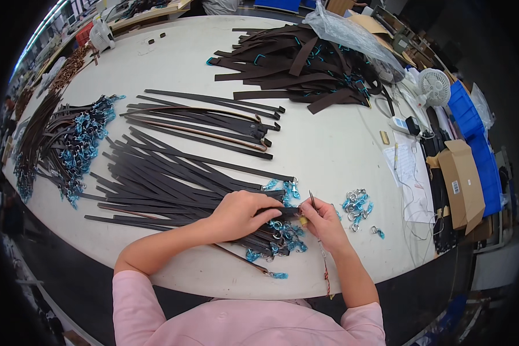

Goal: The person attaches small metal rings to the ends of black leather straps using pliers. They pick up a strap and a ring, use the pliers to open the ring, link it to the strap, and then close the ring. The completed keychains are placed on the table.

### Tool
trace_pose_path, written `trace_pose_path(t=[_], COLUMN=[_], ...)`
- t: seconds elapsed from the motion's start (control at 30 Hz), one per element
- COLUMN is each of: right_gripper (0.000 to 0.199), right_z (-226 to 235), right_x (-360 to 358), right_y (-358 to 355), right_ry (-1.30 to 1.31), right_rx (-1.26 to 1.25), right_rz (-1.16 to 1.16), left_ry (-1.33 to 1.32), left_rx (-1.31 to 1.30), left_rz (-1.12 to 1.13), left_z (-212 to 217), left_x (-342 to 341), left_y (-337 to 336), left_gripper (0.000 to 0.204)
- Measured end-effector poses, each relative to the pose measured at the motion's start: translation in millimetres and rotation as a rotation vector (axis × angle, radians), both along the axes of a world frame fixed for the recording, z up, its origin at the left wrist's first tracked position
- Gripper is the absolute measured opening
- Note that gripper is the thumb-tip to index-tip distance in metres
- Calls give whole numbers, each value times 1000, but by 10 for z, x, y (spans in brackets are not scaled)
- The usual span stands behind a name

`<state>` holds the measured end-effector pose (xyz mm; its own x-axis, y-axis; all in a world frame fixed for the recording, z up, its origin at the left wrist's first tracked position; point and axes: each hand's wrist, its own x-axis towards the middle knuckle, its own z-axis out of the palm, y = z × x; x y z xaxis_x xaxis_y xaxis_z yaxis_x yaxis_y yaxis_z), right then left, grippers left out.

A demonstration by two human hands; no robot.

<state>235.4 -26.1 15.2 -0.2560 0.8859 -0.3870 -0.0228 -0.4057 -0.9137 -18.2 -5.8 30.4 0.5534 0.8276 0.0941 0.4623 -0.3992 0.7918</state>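
My left hand (242,214) is closed on a black strap (286,211), its thumb and fingers pinching the strap near the end. At that end my right hand (327,224) is closed on a thin, dark pointed tool (312,199), whose exact kind I cannot make out. A small yellowish piece (303,221) shows under the right fingers, and a red-and-white cord (326,271) hangs below that hand. Under my left hand and forearm spreads a pile of black straps (173,181), several with metal clasps in blue wrapping (291,233) at their right ends.
Loose blue-wrapped metal clasps (357,205) lie to the right on the white table (190,55). Beyond are folded-end black straps (207,124) and a heap of wide dark straps (305,69). Clasped straps (69,135) lie far left. A cardboard box (461,184) stands at right.
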Motion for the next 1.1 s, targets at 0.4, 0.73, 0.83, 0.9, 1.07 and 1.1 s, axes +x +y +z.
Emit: trace_pose_path(t=[0.4, 0.73, 0.83, 0.9, 1.07, 1.1], right_gripper=[19, 22, 26, 26, 23, 22], right_z=[-66, -204, -208, -216, -160, -165], right_x=[17, -14, -19, -9, 12, 30], right_y=[34, 54, 39, 58, 58, 57], right_ry=[-101, -317, -365, -370, -387, -402], right_rx=[149, 288, 342, 352, 376, 391], right_rz=[9, 15, -14, -3, 42, 57], left_ry=[-30, 366, 421, 498, 427, 409], left_rx=[-323, 465, 531, 630, 708, 675], left_rz=[-97, 230, 163, 175, 192, 188], left_z=[41, -376, -357, -435, -419, -398], left_x=[10, -633, -564, -563, -544, -568], left_y=[146, 1419, 1334, 1284, 1316, 1306], left_gripper=[27, 7, 14, 16, 9, 8])
